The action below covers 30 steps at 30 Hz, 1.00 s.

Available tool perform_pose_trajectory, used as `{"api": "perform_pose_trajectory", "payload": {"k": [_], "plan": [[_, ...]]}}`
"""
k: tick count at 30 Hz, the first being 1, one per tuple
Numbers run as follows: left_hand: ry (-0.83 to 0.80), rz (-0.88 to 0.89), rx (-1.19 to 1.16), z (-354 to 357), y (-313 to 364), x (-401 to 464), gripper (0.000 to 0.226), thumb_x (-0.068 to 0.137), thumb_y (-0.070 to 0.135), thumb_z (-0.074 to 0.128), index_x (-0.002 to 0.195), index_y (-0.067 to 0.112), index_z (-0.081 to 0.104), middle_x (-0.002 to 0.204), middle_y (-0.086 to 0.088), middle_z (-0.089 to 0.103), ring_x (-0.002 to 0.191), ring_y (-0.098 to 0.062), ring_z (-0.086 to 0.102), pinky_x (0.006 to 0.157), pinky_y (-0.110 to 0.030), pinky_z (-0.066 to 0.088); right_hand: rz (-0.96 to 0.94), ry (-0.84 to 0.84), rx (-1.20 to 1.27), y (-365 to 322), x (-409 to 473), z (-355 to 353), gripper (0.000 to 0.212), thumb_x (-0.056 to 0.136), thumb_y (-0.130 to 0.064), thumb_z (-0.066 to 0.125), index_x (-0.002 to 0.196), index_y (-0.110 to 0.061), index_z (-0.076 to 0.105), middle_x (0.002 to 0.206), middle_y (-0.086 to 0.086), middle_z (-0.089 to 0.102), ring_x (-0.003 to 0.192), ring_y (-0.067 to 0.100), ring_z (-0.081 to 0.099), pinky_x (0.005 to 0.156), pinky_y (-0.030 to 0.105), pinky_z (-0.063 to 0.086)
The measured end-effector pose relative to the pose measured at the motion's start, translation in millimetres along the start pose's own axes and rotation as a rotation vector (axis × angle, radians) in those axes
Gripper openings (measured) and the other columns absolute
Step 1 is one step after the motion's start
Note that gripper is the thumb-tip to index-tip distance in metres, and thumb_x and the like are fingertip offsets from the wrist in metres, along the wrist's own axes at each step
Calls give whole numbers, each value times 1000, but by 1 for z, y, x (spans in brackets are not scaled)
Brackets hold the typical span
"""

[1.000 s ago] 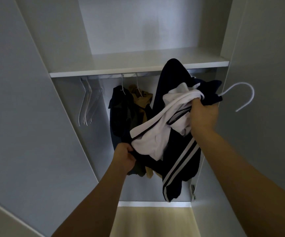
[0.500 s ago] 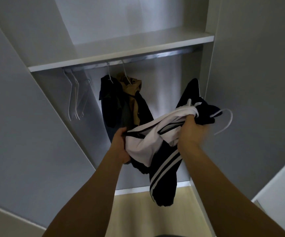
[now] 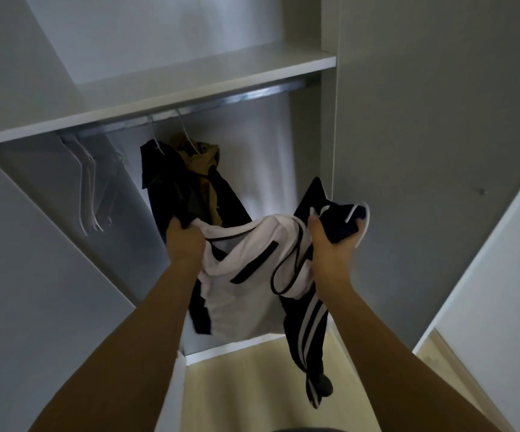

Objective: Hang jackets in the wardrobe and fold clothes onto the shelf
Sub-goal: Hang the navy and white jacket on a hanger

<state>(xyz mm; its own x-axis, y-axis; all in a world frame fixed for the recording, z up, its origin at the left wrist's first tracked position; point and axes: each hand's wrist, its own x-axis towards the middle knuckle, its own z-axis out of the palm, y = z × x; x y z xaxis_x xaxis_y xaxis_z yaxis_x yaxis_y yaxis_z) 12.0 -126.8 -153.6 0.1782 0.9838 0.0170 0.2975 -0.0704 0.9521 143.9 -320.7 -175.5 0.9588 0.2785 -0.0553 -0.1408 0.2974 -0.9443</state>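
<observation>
- Jacket (image 3: 246,294), navy and white with striped sleeves: off the rail, bunched between my hands in front of the open wardrobe (image 3: 330,188).
- Left hand (image 3: 185,241) grips its left edge; right hand (image 3: 330,244) is clamped on the collar end together with a white hanger (image 3: 365,219). Hands apart, fabric slack between them.
- Done: two jackets already on the rail (image 3: 252,95), one dark (image 3: 171,188), one tan (image 3: 201,160).
- Left: seat this jacket on the hanger, hook it up. Shelf (image 3: 208,82) shows no folded clothes, so I judge folding not started.
- Spare hangers (image 3: 88,188) hang at the rail's left end.
- Hard to tell: whether the hanger is inside the jacket; its hook is mostly buried in cloth. Dim light, zip state unclear.
</observation>
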Motion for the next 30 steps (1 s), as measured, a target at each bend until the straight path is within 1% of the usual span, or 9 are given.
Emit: {"api": "perform_pose_trajectory", "payload": {"k": [5, 9, 11, 13, 16, 20, 23, 26, 30], "plan": [[-162, 422, 502, -29, 31, 34, 48, 96, 0, 37, 143, 8, 45, 139, -19, 50, 129, -36, 46, 113, -43, 33, -16, 96, -224, -5, 12, -18, 76, 88, -50, 60, 145, -47, 11, 133, -3, 55, 113, 19, 59, 84, 25, 39], [-485, 571, 657, -22, 54, 31, 45, 91, -12, 38, 115, 11, 68, 122, -11, 62, 117, -27, 54, 99, -20, 33, -105, -83, -505, -13, 16, -14, 71, 96, -37, 51, 139, -63, 1, 106, -8, 64, 74, 11, 64, 61, 21, 44], [-656, 594, 665, -10, 67, 19, 44, 92, -11, 40, 106, 21, 67, 110, -2, 64, 108, -18, 57, 90, -13, 34, -112, -223, -519, -13, 20, -9, 58, 98, -27, 46, 144, -52, 21, 89, -7, 65, 66, 6, 60, 54, 20, 45], [-781, 675, 590, 3, 79, 3, 39, 94, -4, 44, 98, 30, 63, 99, 8, 64, 98, -12, 60, 81, -10, 40, -81, -236, -450, -16, 22, -4, 32, 96, -16, 45, 117, -38, 56, 84, 3, 65, 63, 7, 60, 54, 19, 49], [-836, 719, 448, 18, 83, -14, 28, 95, 13, 56, 89, 39, 48, 88, 2, 57, 79, -15, 57, 74, -21, 46, 43, -174, -310, -20, 25, -6, 10, 90, -10, 51, 83, -11, 58, 68, 5, 58, 55, 23, 57, 51, 20, 45], [-769, 677, 346, 28, 81, -21, 35, 84, 25, 73, 85, 42, 42, 86, 8, 51, 71, -1, 51, 67, -14, 44, 107, -220, -166, -29, 27, -13, 22, 85, -30, 71, 82, -8, 69, 83, 16, 72, 76, 28, 70, 69, 38, 59], [-772, 686, 363, 36, 81, -24, 26, 83, 28, 75, 86, 39, 51, 86, 14, 58, 80, 1, 56, 68, -12, 43, 74, -196, -241, -31, 26, -16, 49, 89, -41, 64, 84, 8, 62, 84, 34, 63, 78, 46, 64, 72, 52, 54], [-821, 648, 346, 43, 82, -28, 27, 82, 31, 75, 87, 41, 51, 88, 12, 60, 85, -4, 60, 75, -20, 48, 9, -267, -226, -37, 28, -18, 20, 97, -22, 56, 85, -15, 70, 90, 31, 63, 85, 41, 63, 80, 45, 54], [-837, 609, 318, 50, 89, -33, 32, 80, 33, 77, 86, 40, 46, 88, 8, 59, 77, -2, 60, 70, -21, 46, -95, -491, -263, -43, 26, -23, 36, 98, -4, 49, 114, -32, 65, 128, 12, 58, 107, 8, 62, 91, 16, 50]]}}
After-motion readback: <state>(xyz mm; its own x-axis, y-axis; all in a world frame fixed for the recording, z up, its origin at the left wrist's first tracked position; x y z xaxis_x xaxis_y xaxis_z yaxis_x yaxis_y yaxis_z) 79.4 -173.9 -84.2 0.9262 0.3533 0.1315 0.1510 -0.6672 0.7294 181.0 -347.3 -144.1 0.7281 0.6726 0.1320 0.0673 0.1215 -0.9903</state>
